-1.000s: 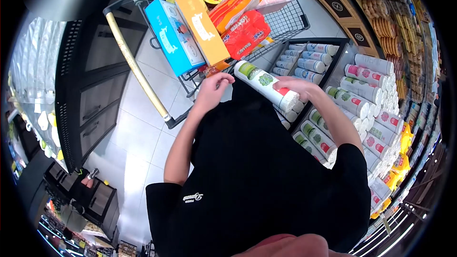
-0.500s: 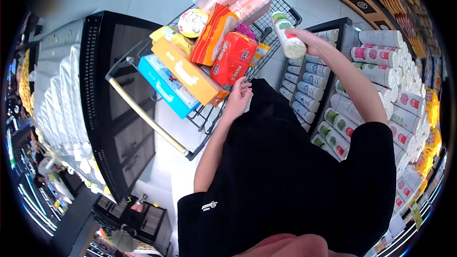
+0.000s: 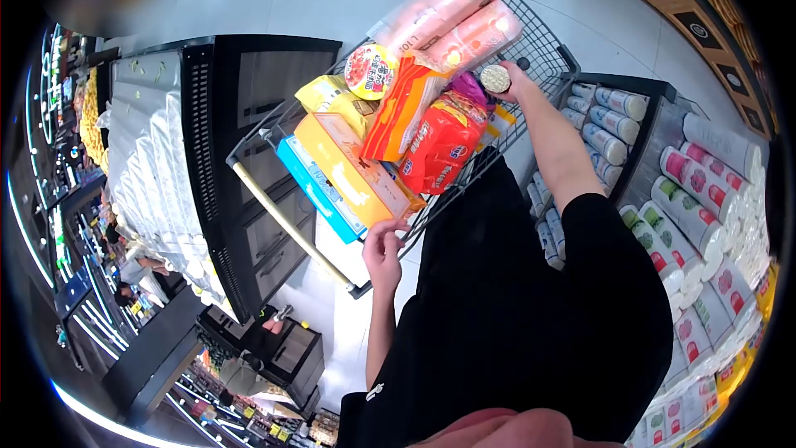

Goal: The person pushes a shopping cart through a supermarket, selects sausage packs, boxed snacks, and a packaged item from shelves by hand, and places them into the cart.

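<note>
My right hand (image 3: pixel 516 83) is closed around a cylindrical pack of dried noodles (image 3: pixel 496 79), whose round end faces me, at the cart's near side. The wire shopping cart (image 3: pixel 543 25) carries pink packs of tissue paper (image 3: pixel 473 33), a round tub (image 3: pixel 370 71), a yellow bag (image 3: pixel 336 105), an orange bag (image 3: pixel 401 108), a red bag (image 3: pixel 444 145), an orange box (image 3: pixel 352 168) and a blue box (image 3: pixel 319 191). Beside the lower corner of the orange box, my left hand (image 3: pixel 383 253) has loosely bent fingers, apart, with nothing seen in them.
On the right, a shelf stand (image 3: pixel 655 108) holds rows of wrapped noodle packs (image 3: pixel 696 182). A black display counter (image 3: pixel 274 83) stands left of the cart, near its yellow handle (image 3: pixel 286 224). Wooden crates (image 3: pixel 696 29) line the upper right. Another person (image 3: pixel 274 323) is at lower left.
My right hand has brought the noodle pack from beside the shelf to over the cart's near side, tipping its end toward me. My left hand has shifted toward the handle end of the cart.
</note>
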### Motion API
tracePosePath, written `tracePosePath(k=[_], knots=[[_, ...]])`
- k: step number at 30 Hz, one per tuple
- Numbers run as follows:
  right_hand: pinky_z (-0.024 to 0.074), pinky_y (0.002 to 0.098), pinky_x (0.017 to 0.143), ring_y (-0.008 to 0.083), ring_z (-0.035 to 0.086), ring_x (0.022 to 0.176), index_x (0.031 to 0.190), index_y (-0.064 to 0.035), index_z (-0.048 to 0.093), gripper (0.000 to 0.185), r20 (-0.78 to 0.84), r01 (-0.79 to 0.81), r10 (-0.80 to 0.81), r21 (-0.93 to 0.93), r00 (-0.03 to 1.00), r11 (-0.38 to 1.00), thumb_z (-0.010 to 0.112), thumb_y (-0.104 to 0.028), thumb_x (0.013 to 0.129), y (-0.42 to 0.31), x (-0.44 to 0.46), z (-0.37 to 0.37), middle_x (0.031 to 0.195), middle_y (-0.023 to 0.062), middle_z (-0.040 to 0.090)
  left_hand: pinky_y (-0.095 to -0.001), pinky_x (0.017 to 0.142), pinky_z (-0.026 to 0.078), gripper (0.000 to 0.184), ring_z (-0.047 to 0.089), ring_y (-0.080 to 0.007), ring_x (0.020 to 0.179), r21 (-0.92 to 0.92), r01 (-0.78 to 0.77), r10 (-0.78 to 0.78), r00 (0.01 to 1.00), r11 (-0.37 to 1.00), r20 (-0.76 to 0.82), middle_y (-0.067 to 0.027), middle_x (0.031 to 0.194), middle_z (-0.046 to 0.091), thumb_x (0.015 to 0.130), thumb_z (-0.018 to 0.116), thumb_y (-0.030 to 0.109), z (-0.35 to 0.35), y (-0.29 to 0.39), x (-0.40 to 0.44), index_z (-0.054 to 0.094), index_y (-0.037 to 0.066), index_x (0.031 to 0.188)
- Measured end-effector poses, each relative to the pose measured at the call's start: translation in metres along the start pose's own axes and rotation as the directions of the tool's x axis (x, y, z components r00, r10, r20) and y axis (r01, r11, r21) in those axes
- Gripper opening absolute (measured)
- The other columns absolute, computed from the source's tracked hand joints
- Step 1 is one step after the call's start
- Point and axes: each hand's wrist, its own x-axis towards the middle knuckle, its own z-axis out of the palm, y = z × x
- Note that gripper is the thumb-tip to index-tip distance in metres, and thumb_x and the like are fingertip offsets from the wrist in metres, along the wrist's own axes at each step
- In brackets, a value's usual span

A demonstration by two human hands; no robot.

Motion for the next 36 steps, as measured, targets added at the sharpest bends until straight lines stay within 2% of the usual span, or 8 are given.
tracePosePath(k=[14,18,21,25,28,31,34,36], knots=[[0.0559,0.0423,0.075,0.0308,0.063,0.092,0.133,-0.009,0.047,0.069,-0.062,-0.137,0.156,0.236,0.986,0.962,0.051,-0.063,0.09,0.016,0.023,-0.023,0.119,0.0157,0.059,-0.0268,0.073,0.047,0.01,0.06,-0.0144,0.081,0.188,-0.214,0.284,0.671,0.959,-0.685,-0.0092,0.088,0.064,0.096,0.047,-0.002,-0.16,-0.026,-0.017,0.056,0.001,0.094],[0.0469,0.034,0.055,0.0207,0.061,0.072,0.127,-0.008,0.049,0.058,-0.129,0.337,-0.389,-0.301,0.912,0.892,0.053,-0.054,0.092,0.054,-0.024,-0.046,0.096,0.0098,0.061,-0.0301,0.092,0.046,0.014,0.057,-0.0168,0.101,0.141,-0.163,0.215,0.693,0.977,-0.689,-0.0089,0.106,0.06,0.096,0.05,0.0,-0.238,-0.08,-0.001,0.056,0.0,0.109],[0.042,0.0328,0.051,0.0122,0.053,0.061,0.111,-0.0073,0.058,0.027,-0.12,0.714,-0.758,-0.267,0.642,0.647,0.057,-0.029,0.096,0.102,-0.089,-0.045,0.083,0.0025,0.057,-0.0308,0.095,0.044,0.039,0.055,-0.0174,0.112,-0.035,-0.08,0.046,0.824,0.996,-0.564,-0.0105,0.121,0.055,0.101,0.051,0.016,-0.267,-0.113,0.028,0.042,0.002,0.137],[0.0362,0.022,0.06,0.0046,0.044,0.069,0.088,-0.0039,0.058,0.014,-0.046,0.881,-0.993,-0.467,-0.11,-0.076,0.052,-0.011,0.099,0.253,-0.215,0.008,0.077,-0.0026,0.051,-0.0334,0.084,0.051,0.053,0.063,-0.0187,0.103,-0.199,-0.033,-0.02,0.966,0.979,-0.258,-0.0115,0.124,0.051,0.104,0.045,0.021,-0.26,-0.135,0.041,0.021,0.007,0.149],[0.0392,0.023,0.063,0.0064,0.047,0.071,0.092,-0.0026,0.061,0.008,0.345,0.925,-0.933,-0.379,0.107,-0.034,0.054,-0.005,0.096,0.421,-0.301,0.065,0.079,-0.0007,0.053,-0.0288,0.072,0.052,0.057,0.061,-0.0153,0.088,-0.204,-0.187,0.112,0.937,0.961,-0.331,-0.0083,0.113,0.049,0.1,0.047,0.011,-0.255,-0.153,0.039,0.018,0.012,0.149],[0.0465,0.0436,0.082,0.0342,0.059,0.094,0.114,-0.0038,0.061,0.039,0.848,0.743,-0.504,-0.441,0.162,-0.503,0.069,-0.025,0.082,0.52,-0.315,0.109,0.1,0.0153,0.061,-0.0255,0.061,0.049,0.061,0.054,-0.0123,0.077,-0.473,-0.132,0.015,0.97,0.871,-0.242,-0.0069,0.109,0.048,0.098,0.05,0.007,-0.264,-0.151,0.04,0.018,0.016,0.149],[0.0421,0.0433,0.094,0.0342,0.056,0.11,0.136,-0.0018,0.046,0.068,0.927,0.664,-0.364,-0.329,0.091,-0.672,0.069,-0.035,0.082,0.592,-0.295,0.13,0.117,0.0211,0.06,-0.024,0.055,0.044,0.058,0.048,-0.0104,0.071,-0.532,-0.077,-0.048,0.975,0.843,-0.217,-0.0056,0.102,0.047,0.096,0.048,0.005,-0.264,-0.15,0.034,0.021,0.018,0.146],[0.0448,0.0453,0.083,0.0326,0.065,0.09,0.135,-0.0057,0.046,0.062,0.822,0.58,-0.425,-0.569,0.38,-0.583,0.065,-0.035,0.083,0.605,-0.282,0.14,0.094,0.0178,0.067,-0.0236,0.052,0.041,0.054,0.047,-0.0102,0.07,-0.515,-0.089,-0.003,0.984,0.853,-0.175,-0.0049,0.097,0.046,0.097,0.046,0.007,-0.259,-0.153,0.046,0.021,0.017,0.144]])
